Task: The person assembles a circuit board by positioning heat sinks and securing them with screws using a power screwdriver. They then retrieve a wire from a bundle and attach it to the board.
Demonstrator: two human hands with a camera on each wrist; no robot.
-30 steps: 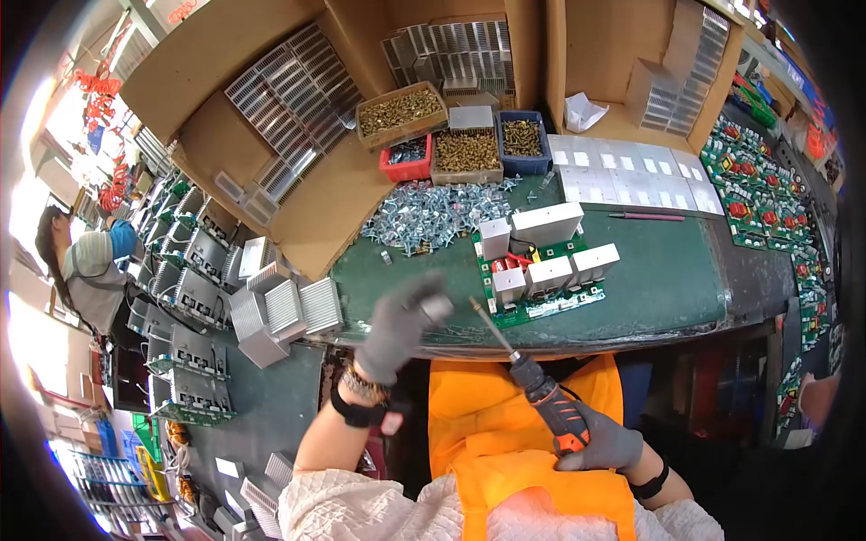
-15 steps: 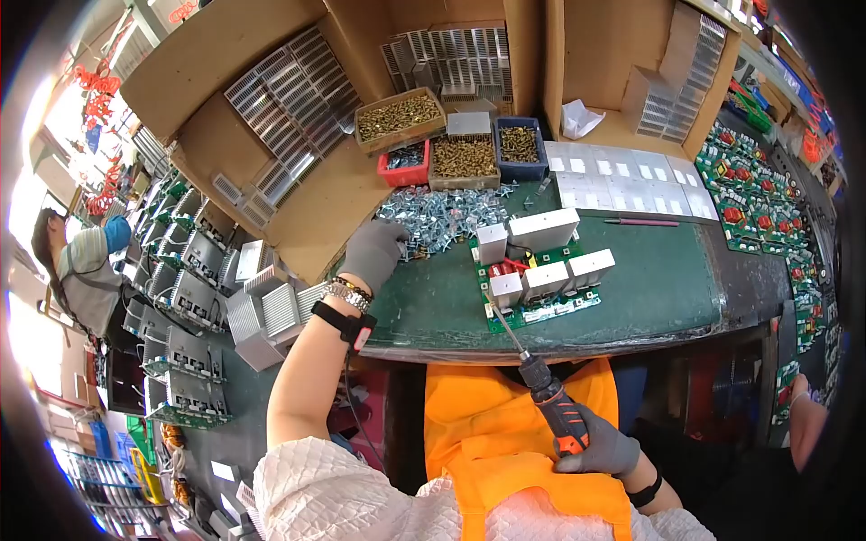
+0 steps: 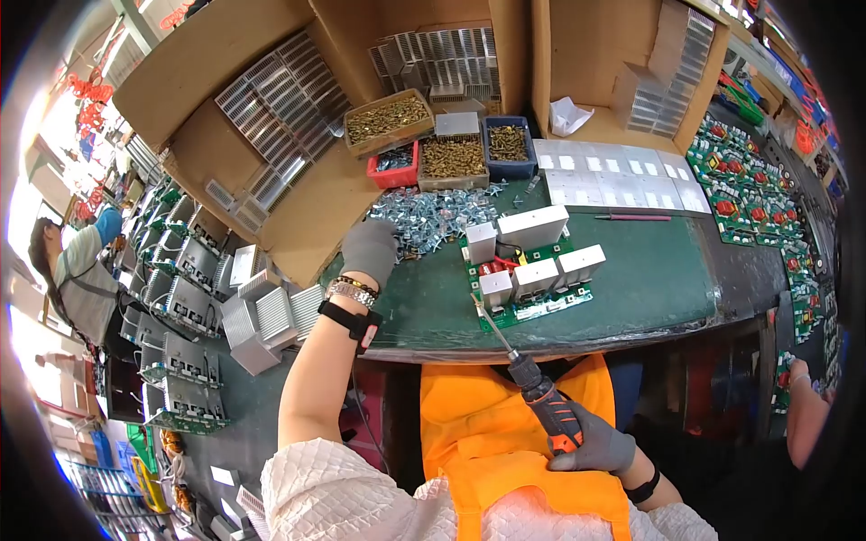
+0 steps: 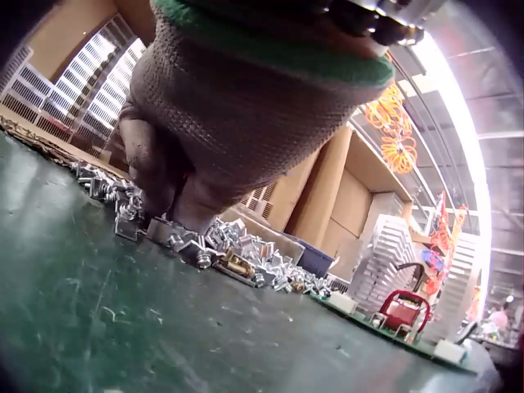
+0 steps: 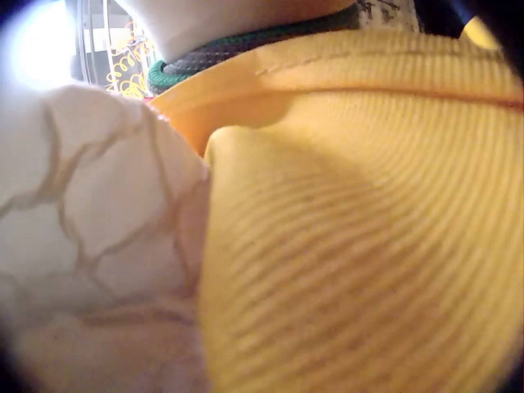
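My gloved left hand (image 3: 369,248) reaches down to the near left side of a pile of small silver screws with metal clips (image 3: 433,216). In the left wrist view its thumb and fingers (image 4: 199,205) point down among the clips (image 4: 180,237); I cannot tell whether they pinch one. My gloved right hand (image 3: 595,442) holds a black and orange electric screwdriver (image 3: 550,413) by its handle over my lap. Its long bit (image 3: 493,326) points up and left, overlapping the left corner of a green circuit board (image 3: 514,316) fitted with silver heat sinks (image 3: 535,227). Apron cloth fills much of the right wrist view.
Bins of brass screws (image 3: 451,160) and a red bin (image 3: 393,169) stand behind the pile. Flat metal plates (image 3: 622,171) and a pen (image 3: 636,217) lie at the right. Cardboard boxes (image 3: 316,194) wall the back; finned heat sinks (image 3: 275,316) stand left. Another person (image 3: 86,270) is at far left.
My left hand has moved forward and left from above the table's front edge to the screw pile. The right hand keeps holding the screwdriver, nearly still. The whole head view has shifted slightly.
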